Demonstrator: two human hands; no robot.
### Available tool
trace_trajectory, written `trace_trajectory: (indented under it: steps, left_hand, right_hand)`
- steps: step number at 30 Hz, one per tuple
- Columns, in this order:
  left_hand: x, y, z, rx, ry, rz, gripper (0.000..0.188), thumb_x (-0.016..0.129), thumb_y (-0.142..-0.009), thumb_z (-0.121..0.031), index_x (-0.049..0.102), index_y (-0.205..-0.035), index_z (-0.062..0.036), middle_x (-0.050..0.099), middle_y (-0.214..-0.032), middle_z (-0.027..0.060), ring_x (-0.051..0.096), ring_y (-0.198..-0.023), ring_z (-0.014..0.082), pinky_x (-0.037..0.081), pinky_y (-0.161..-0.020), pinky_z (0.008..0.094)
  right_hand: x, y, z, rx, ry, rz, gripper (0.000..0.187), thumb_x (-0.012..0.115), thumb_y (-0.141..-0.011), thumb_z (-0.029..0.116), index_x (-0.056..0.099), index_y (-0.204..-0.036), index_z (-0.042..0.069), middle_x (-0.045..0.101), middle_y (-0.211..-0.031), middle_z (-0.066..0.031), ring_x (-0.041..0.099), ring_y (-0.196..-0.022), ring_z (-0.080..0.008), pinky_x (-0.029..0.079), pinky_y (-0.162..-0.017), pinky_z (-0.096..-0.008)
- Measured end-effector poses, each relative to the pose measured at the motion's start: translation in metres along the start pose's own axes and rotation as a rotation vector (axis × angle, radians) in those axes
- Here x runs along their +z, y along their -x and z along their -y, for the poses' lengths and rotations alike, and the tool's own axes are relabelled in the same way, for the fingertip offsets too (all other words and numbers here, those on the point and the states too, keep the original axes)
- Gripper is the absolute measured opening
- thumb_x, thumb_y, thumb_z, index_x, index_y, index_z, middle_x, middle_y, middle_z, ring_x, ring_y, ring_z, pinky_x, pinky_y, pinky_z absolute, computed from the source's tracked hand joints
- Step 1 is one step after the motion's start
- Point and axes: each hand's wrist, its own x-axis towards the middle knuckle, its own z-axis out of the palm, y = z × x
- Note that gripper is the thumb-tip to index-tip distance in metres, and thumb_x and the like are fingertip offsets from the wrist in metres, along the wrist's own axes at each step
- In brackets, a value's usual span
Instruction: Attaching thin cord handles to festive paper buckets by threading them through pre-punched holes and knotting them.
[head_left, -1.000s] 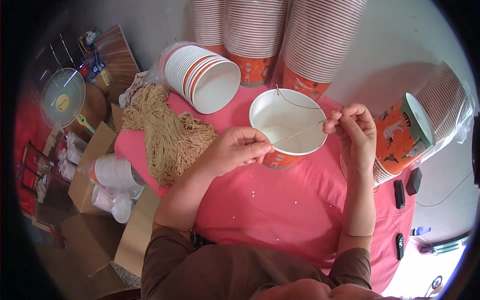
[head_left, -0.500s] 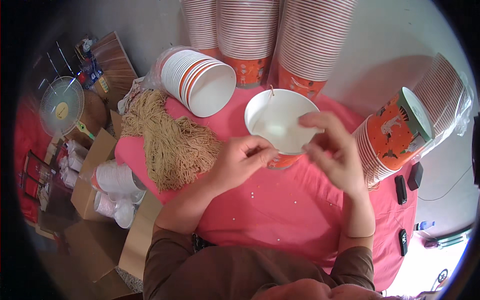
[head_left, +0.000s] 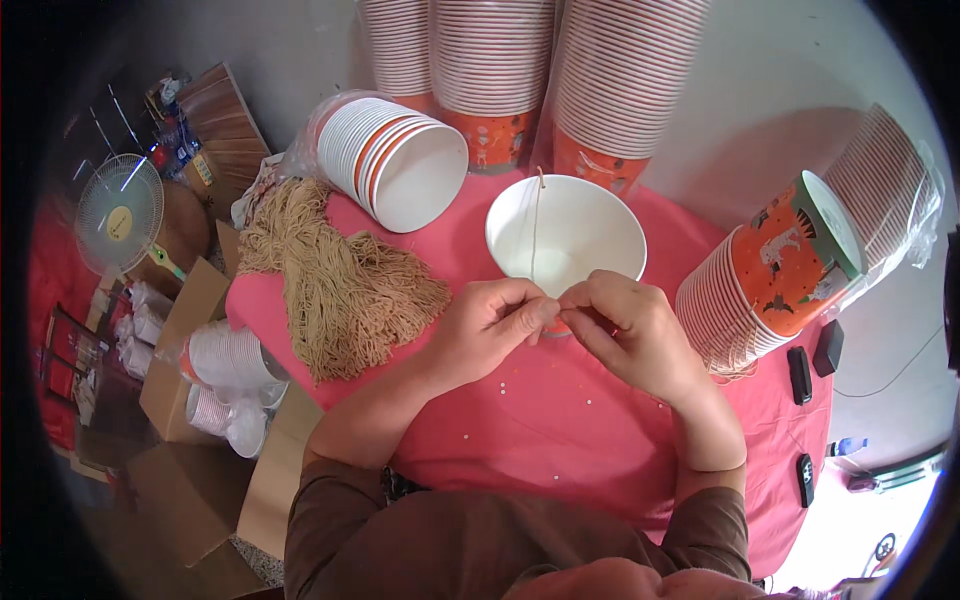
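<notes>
White inside and orange outside, one bucket (head_left: 600,215) stands upright before me on the desk (head_left: 620,460), under its one pink cloth (head_left: 520,440). Take that bucket as the middle of the dial. One thin string (head_left: 536,225) hangs from its rim near 11 o'clock and runs straight down across the mouth toward my fingers, just over the 6 o'clock side. My left hand (head_left: 500,322) pinches it between thumb and fingertips. My right hand (head_left: 625,330) has its fingers bent in, tips touching or nearly touching my left ones; I cannot tell whether they grip the string too.

Three tall stacks (head_left: 495,60) of buckets rise between 10 and 1 o'clock. One wrapped row (head_left: 375,150) of buckets lies on its side at 10 o'clock, and one big bundle (head_left: 345,285) of tan string spreads between 8 and 9. Toward 3 and 4 o'clock one orange row (head_left: 780,270) lies tilted, with one clear-wrapped stack (head_left: 885,190) behind it. I count three black objects (head_left: 800,376) around 4 to 5 o'clock, at least five white specks (head_left: 589,402) between 5 and 8, and one fan (head_left: 120,205) off at 9.
</notes>
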Motion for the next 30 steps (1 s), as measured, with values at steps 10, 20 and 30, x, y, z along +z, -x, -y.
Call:
trace_trajectory:
  steps: [10,20,30]
  left_hand:
    - [0.002,0.000,0.001,0.035,0.228,0.081,0.013,0.051,-0.104,-0.011,0.057,-0.100,-0.0003,0.055,-0.079,0.0004,0.046,-0.064,0.0040,0.039,-0.055,0.0201]
    - [0.001,0.002,0.005,0.053,0.063,0.011,0.009,0.062,-0.094,0.002,0.058,-0.102,0.0022,0.062,-0.088,0.0028,0.057,-0.080,0.0031,0.046,-0.062,0.0195]
    - [0.016,-0.006,0.009,0.474,-0.740,-0.167,0.023,0.074,-0.083,-0.008,0.064,-0.103,-0.0043,0.066,-0.099,0.0074,0.069,-0.074,0.0243,0.055,-0.059,0.0344]
  right_hand:
    - [0.000,0.000,-0.007,-0.008,0.020,-0.038,0.009,0.069,-0.083,-0.002,0.066,-0.090,0.002,0.065,-0.078,-0.0115,0.067,-0.070,-0.0289,0.052,-0.059,-0.0372]
    - [-0.005,-0.002,-0.010,-0.036,0.018,-0.035,0.010,0.070,-0.080,-0.001,0.066,-0.090,0.002,0.066,-0.079,-0.0114,0.068,-0.070,-0.0283,0.052,-0.059,-0.0357]
    - [-0.027,-0.004,-0.033,-0.015,0.216,-0.073,0.010,0.067,-0.080,-0.004,0.063,-0.088,0.000,0.058,-0.079,-0.0083,0.060,-0.067,-0.0203,0.048,-0.060,-0.0317]
